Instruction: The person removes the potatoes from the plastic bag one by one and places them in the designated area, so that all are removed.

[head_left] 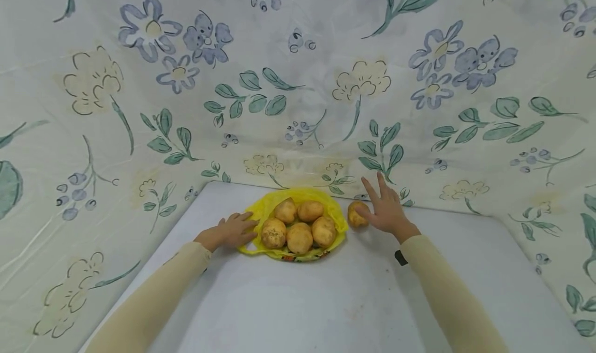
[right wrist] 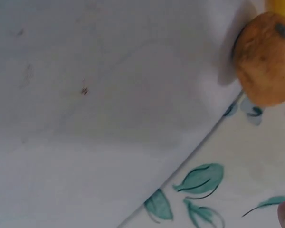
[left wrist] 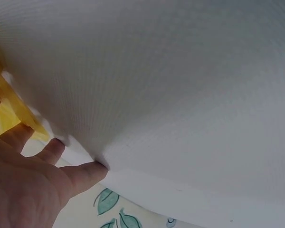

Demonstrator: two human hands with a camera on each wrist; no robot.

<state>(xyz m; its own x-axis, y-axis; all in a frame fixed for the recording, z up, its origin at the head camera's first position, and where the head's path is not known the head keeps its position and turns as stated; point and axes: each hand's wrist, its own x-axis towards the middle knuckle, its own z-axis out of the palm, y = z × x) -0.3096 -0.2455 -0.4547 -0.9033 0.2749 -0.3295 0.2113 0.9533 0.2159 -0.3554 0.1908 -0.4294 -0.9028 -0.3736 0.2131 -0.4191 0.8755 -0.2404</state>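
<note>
Just right of the yellow bag, a loose potato sits on the desk, too round to show a clear long axis. The right hand, fingers spread and gripping nothing, is nearer, its thumb side beside that potato. At the bag's left edge the left hand touches the plastic, fingers splayed. Five potatoes lie inside the bag.

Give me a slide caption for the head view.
Five potatoes in an open yellow bag, left hand at its edge, right hand near a sixth potato on the table.
</note>
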